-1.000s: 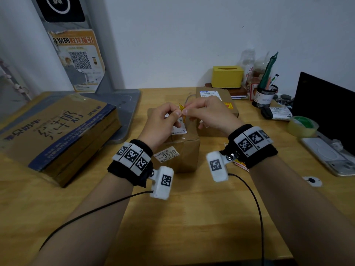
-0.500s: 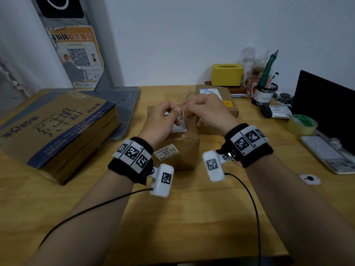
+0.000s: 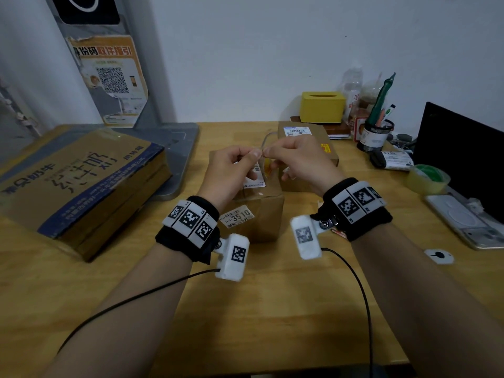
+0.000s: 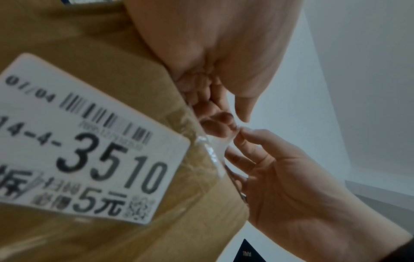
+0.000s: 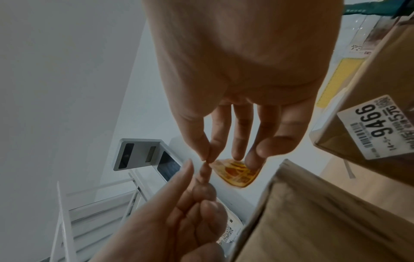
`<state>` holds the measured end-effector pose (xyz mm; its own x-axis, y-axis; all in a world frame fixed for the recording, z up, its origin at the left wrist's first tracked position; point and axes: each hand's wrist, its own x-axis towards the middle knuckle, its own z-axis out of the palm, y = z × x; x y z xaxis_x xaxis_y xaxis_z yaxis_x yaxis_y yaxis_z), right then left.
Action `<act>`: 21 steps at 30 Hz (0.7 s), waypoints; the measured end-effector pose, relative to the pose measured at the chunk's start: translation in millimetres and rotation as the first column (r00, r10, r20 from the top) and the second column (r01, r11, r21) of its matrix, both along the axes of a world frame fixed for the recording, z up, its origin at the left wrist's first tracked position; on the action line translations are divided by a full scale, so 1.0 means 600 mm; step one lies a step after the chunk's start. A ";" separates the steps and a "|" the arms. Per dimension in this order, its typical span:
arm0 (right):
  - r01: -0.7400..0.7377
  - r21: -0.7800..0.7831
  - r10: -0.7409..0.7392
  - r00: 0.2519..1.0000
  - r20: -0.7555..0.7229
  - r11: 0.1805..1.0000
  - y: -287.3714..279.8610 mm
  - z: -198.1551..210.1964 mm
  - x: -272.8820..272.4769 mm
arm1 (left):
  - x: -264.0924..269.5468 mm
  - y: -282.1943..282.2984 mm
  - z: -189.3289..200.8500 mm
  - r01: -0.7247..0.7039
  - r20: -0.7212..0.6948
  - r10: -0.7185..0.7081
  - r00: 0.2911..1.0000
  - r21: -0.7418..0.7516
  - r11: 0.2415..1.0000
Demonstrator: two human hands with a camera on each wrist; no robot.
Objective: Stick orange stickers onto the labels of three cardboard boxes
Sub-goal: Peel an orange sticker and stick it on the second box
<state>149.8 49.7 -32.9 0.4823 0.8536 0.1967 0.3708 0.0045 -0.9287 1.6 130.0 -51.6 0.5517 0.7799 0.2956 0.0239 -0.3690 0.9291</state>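
A small cardboard box [image 3: 253, 216] stands mid-table with a white label [image 3: 255, 181] on top and a "3510" label [image 4: 89, 141] on its near side. Above it, my left hand [image 3: 255, 154] and right hand [image 3: 268, 151] meet fingertip to fingertip. The left thumb and index pinch a thin clear backing film [image 4: 217, 145]. My right hand [image 5: 207, 158] pinches the edge of an orange sticker [image 5: 237, 174], which hangs under its other fingers. A second box [image 3: 308, 148] with a label [image 3: 296, 130] sits just behind. A large flat box [image 3: 81, 184] lies at the left.
A grey tray [image 3: 177, 148] lies under the large box's far end. At the back right stand a yellow tissue box [image 3: 321, 106], a pen cup [image 3: 375, 133] and bottles. A tape roll [image 3: 426, 177], a phone [image 3: 463, 219] and a black laptop [image 3: 463, 154] are at the right.
The orange sticker showed between the fingertips a second ago; it now hangs lower, under the right hand's fingers. Both hands have stayed over the small box.
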 end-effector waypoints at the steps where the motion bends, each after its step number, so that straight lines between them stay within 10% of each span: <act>1: -0.010 0.004 0.010 1.000 -0.001 1.000 0.001 -0.002 0.000 | -0.001 -0.001 0.000 -0.005 0.007 0.005 1.000 -0.012 1.000; 21: 0.001 0.005 -0.001 0.997 0.081 1.000 -0.001 -0.005 -0.003 | -0.002 0.001 -0.001 0.015 -0.062 -0.014 0.998 0.030 0.999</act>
<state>147.7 48.8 -36.0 0.4653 0.8523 0.2391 0.4449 0.0083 -0.8955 0.7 130.6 -52.2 0.5808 0.7630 0.2838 0.0753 -0.3975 0.9145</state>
